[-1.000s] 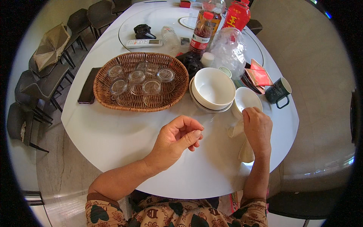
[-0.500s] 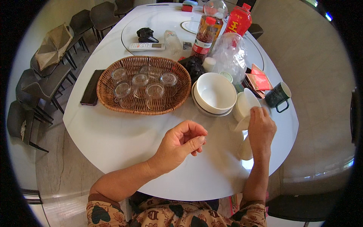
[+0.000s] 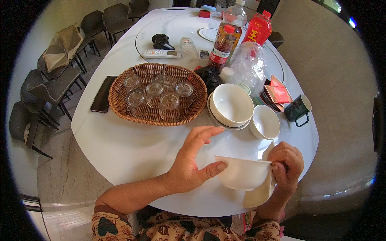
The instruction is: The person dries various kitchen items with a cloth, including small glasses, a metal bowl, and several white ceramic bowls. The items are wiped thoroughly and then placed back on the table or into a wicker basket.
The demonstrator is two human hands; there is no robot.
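Observation:
In my right hand (image 3: 286, 164) is the rim of a white bowl (image 3: 243, 174), pinched at its right side. The bowl is lifted near the table's front edge, its side facing me. A cream piece that looks like cloth (image 3: 259, 195) hangs below and behind it, by the same hand. My left hand (image 3: 191, 160) is open, fingers apart, with the thumb at the bowl's left edge; whether it touches cannot be told. Beyond the held bowl stands another white bowl (image 3: 265, 123). To its left is a stack of white bowls (image 3: 231, 105).
A wicker basket (image 3: 157, 119) holds several clear glasses. Left of it lies a dark phone (image 3: 103, 94). A dark mug (image 3: 298, 109) stands at the right edge, near red packets (image 3: 279, 91). Bottles (image 3: 222, 48), a plastic bag (image 3: 249, 66) and a remote control (image 3: 162, 54) are farther back.
My right hand has brought a bowl from the right-hand bowls toward me. My left hand has spread its fingers and its thumb now meets the view of that bowl's edge.

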